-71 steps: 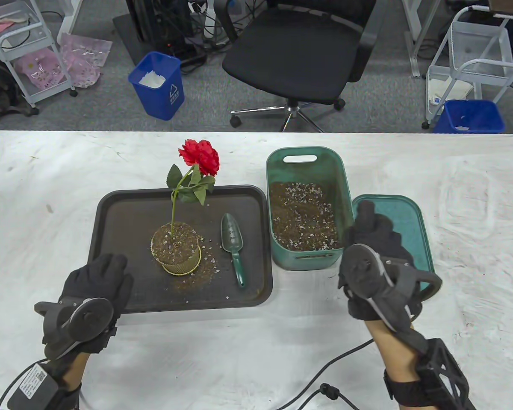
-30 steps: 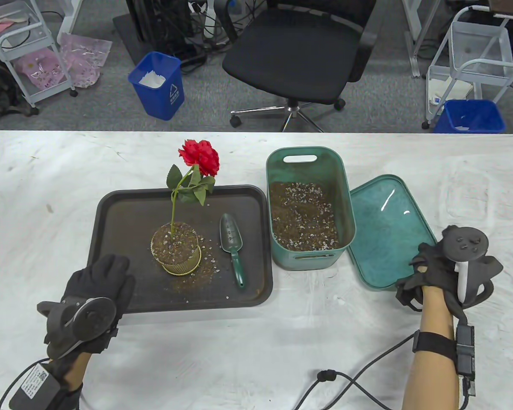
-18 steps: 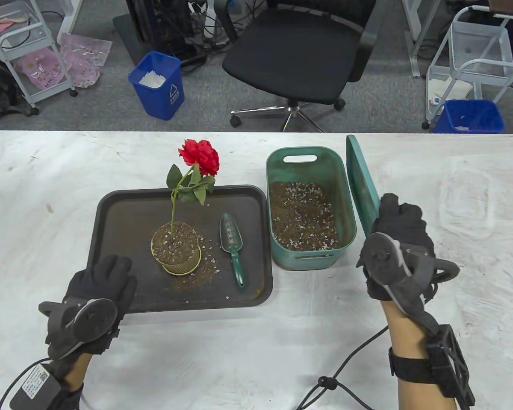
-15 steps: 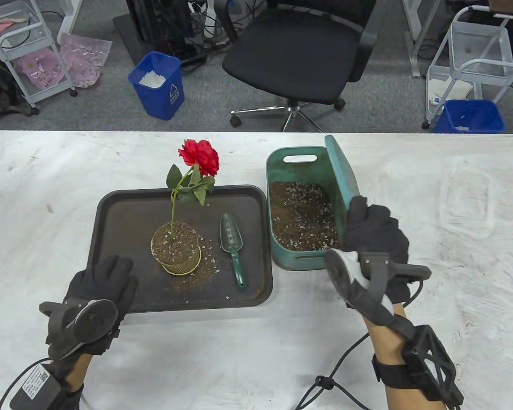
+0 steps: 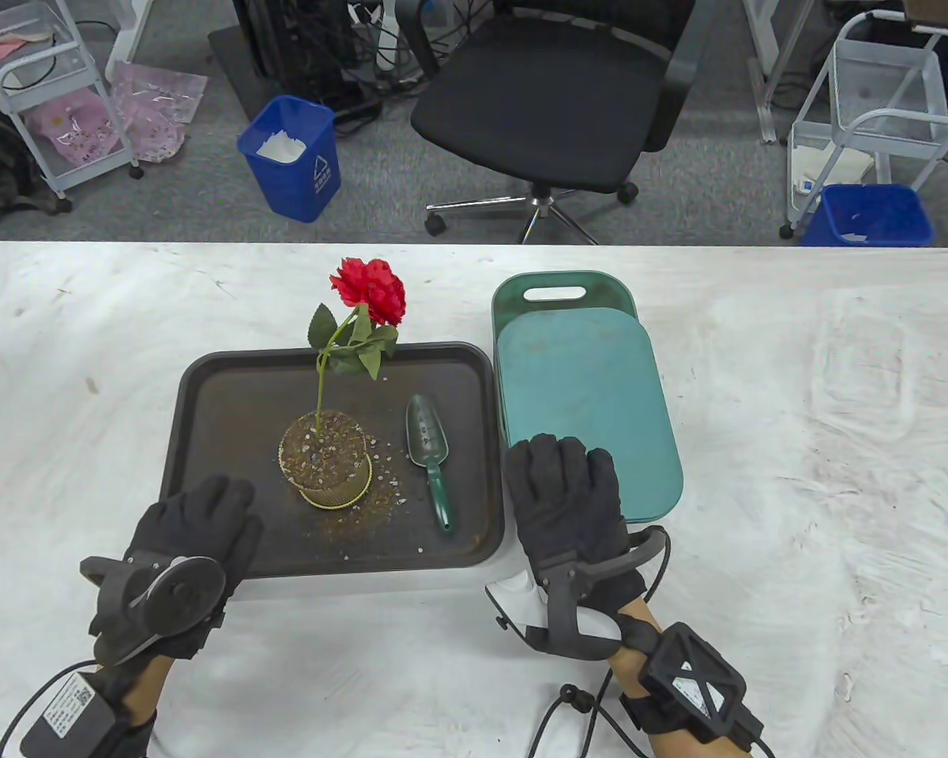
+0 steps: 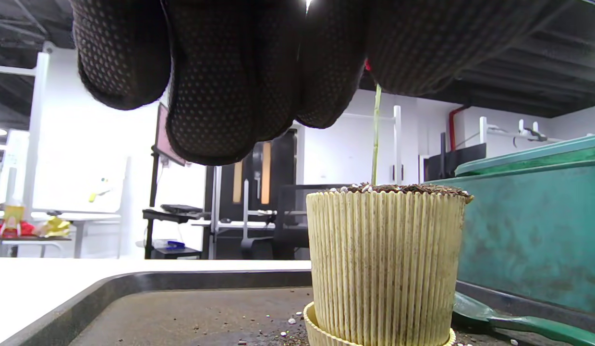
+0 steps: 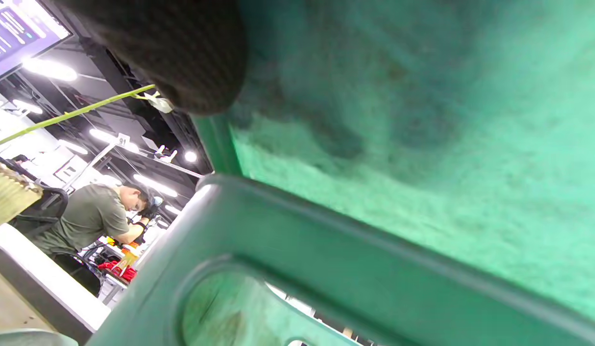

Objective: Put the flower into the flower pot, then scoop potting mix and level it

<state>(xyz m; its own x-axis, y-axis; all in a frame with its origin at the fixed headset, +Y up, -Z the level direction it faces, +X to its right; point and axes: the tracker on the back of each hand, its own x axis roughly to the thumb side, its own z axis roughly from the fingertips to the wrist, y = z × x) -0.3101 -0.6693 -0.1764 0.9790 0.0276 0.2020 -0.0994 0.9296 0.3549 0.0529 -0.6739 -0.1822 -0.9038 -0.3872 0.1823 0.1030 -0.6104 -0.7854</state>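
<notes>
A red flower (image 5: 367,290) stands upright in a ribbed cream pot (image 5: 325,459) filled with potting mix, on a dark tray (image 5: 221,395). A green scoop (image 5: 430,450) lies on the tray right of the pot. The green bin (image 5: 569,290) now carries its green lid (image 5: 588,395), which sits shifted towards me and leaves the far handle end bare. My right hand (image 5: 562,482) holds the lid's near edge, fingers on top. In the right wrist view, a fingertip (image 7: 182,48) lies against the lid (image 7: 422,96). My left hand (image 5: 197,521) rests on the tray's near left rim and holds nothing.
Spilled mix (image 5: 363,505) lies on the tray around the pot. In the left wrist view, the pot (image 6: 386,264) stands close ahead, with the bin wall (image 6: 532,230) to its right. Beyond the table's far edge are an office chair (image 5: 553,103) and blue waste bins (image 5: 292,158).
My right hand picked the lid up from the table right of the bin, swung it upright and laid it down over the bin, hiding the mix. The left hand barely moved.
</notes>
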